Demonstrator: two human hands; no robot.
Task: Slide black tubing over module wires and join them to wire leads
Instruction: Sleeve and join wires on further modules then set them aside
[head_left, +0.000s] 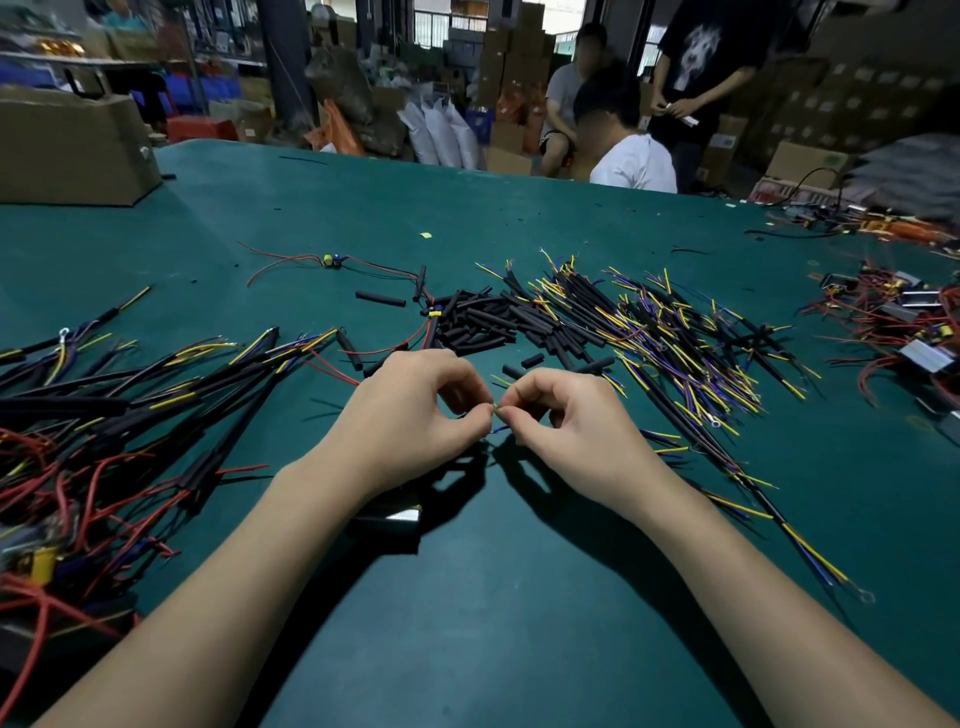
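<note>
Above the green bench, the left hand and right hand meet, each one's fingers pinching thin wire ends together; black tubing lies beyond.

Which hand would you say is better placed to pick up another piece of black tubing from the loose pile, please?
Probably the right hand: two loose pieces of black tubing lie just beyond its knuckles. The left hand sits nearer the finished bundles. Both hands currently pinch the wire ends between them.

Two hands, three other people, one cardboard box, uncounted wire heaps.
</note>
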